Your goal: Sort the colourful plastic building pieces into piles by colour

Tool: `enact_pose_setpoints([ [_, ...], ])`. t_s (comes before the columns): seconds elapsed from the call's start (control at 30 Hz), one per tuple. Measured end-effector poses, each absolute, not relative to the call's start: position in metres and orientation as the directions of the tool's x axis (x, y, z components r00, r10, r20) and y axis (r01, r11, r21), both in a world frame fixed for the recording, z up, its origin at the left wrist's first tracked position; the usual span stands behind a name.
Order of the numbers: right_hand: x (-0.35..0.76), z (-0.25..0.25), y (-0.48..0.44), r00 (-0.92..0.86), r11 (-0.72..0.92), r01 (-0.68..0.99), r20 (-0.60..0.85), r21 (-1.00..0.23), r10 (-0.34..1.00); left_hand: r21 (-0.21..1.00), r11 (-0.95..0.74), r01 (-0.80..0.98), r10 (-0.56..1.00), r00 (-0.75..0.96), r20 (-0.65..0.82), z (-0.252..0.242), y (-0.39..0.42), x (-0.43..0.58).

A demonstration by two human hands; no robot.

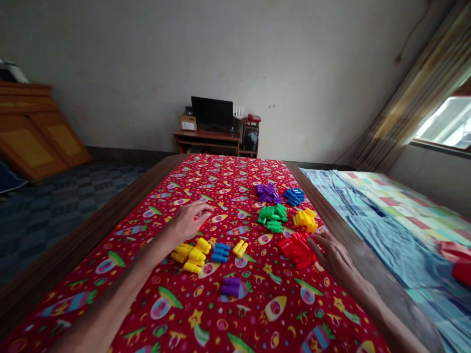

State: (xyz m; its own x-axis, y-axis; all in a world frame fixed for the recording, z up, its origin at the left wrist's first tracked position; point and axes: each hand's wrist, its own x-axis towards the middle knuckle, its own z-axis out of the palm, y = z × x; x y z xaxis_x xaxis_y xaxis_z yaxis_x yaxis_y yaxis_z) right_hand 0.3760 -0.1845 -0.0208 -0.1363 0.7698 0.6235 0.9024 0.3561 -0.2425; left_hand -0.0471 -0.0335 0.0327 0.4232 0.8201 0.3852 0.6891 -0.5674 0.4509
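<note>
My left hand (189, 219) is over the left-middle of the cloth, its fingers curved with a gap between thumb and fingertips. Something red shows under its fingers, hard to tell from the cloth. Closest below it lies a cluster of yellow plastic building blocks (192, 255). My right hand (333, 251) rests at the right edge of a pile of red blocks (297, 249), fingers loosely stretched, fingertips at the blocks. Between the hands lie blue blocks (220, 252), a yellow pair (240, 248) and, nearer me, purple blocks (231, 287).
Further piles are green (272, 215), yellow (306, 219), purple (268, 192) and blue (294, 196). They sit on a red patterned cloth (243, 323) over a wooden table (349, 240). A bed (397, 220) stands right. A monitor (212, 113) stands on a desk at the far wall.
</note>
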Motion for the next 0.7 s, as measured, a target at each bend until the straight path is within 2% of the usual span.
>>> enact_pose_setpoints([
  [0.1,0.374,-0.023,-0.181,-0.121,0.331,0.921,0.653,-0.208,0.748,0.415,-0.448,0.792,0.894,0.387,0.226,0.017,-0.019,-0.073],
  [0.2,0.366,-0.007,-0.176,-0.080,0.286,0.927,0.616,-0.244,0.784,0.416,-0.400,0.817,0.913,0.397,0.097,-0.001,-0.013,-0.088],
  [0.3,0.348,0.015,-0.173,-0.087,0.315,0.901,0.586,-0.299,0.806,0.414,-0.380,0.827,0.923,0.369,0.112,-0.017,-0.011,-0.089],
  [0.43,0.305,0.034,-0.170,-0.260,0.481,0.796,0.510,-0.367,0.820,0.421,-0.367,0.830,0.929,0.310,0.200,-0.020,-0.010,-0.076],
  [0.57,0.256,0.033,-0.163,-0.443,0.646,0.657,0.496,-0.387,0.747,0.557,-0.373,0.742,0.926,0.338,0.169,0.000,-0.030,-0.046],
  [0.7,0.220,0.021,-0.155,-0.599,0.740,0.618,0.450,-0.266,0.662,0.715,-0.481,0.507,0.821,0.546,0.165,0.015,-0.073,-0.004],
])
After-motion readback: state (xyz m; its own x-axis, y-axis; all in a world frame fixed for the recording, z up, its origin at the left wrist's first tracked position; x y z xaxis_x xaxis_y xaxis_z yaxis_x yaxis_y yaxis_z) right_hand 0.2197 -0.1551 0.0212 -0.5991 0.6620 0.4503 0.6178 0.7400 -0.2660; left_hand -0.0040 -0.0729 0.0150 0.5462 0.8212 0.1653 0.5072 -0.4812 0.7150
